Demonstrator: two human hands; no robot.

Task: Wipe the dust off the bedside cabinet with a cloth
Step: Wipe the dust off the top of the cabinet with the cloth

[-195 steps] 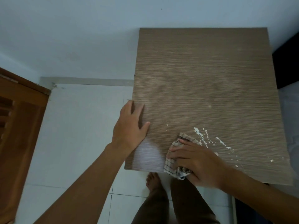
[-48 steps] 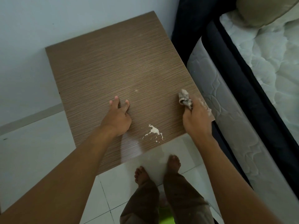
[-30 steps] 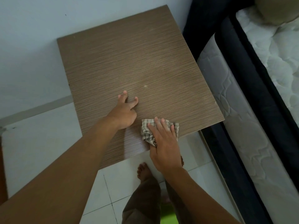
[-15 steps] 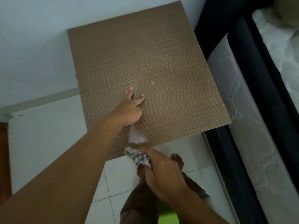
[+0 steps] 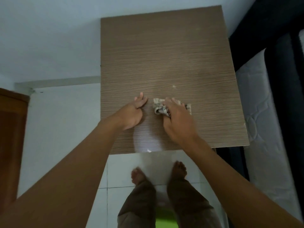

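Observation:
The bedside cabinet shows its brown wood-grain top from above. My right hand presses a crumpled checked cloth flat against the top near its middle. My left hand rests just left of the cloth, fingers slightly spread, holding nothing. A small white speck lies just beyond the cloth. A tiny white fleck sits at the front edge.
A mattress with a dark bed frame borders the cabinet on the right. The pale wall runs behind and to the left. A wooden door stands at far left. My bare feet stand on white floor tiles.
My right hand has brought the cloth from off the front edge back onto the top, beside my left hand. The white spill seen earlier near the front is gone.

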